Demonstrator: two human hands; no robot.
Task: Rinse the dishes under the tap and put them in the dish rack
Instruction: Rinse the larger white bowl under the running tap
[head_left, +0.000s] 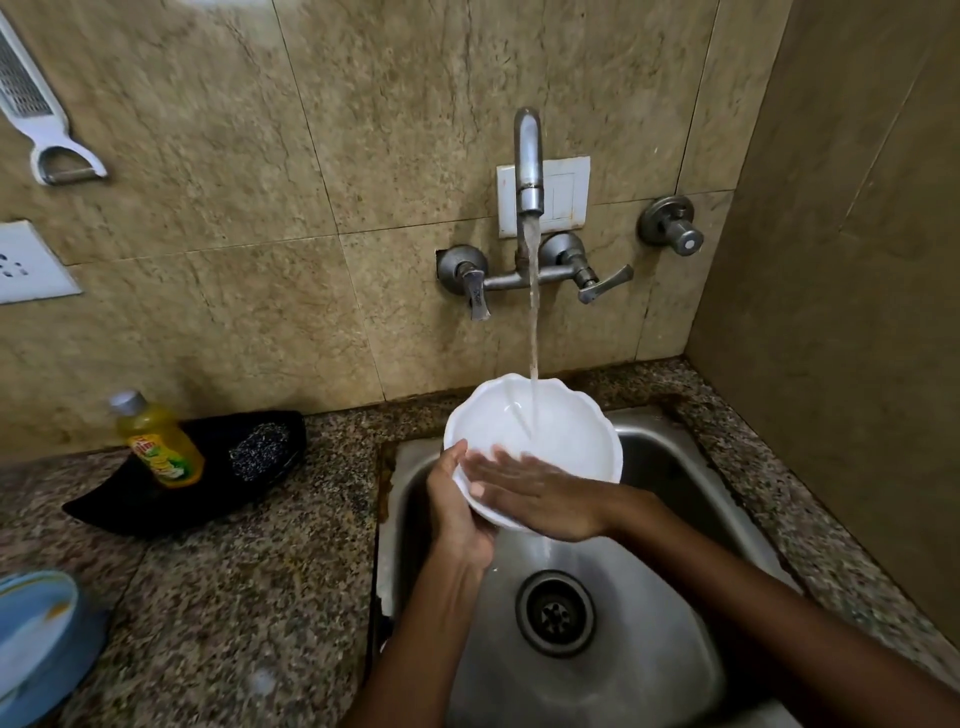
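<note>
while tap (529, 161) streams into white bowl (550, 431), left grip (457, 506) clasps rim; right grip (540, 493) flat inside.

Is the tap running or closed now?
Running: a water stream falls from the tap into the white bowl.

Both forearms (753, 613) bare, no sleeves, rings or watch showing.

We're looking through one head-worn wide-angle camera, angled forward and down from above the sink (649, 670), close in on it. We face the tiled wall (260, 156) straight on, the tap (529, 161) upper centre, the granite counter (234, 571) stretching left, a side wall (857, 260) closing the right; edges bend with the lens
</note>
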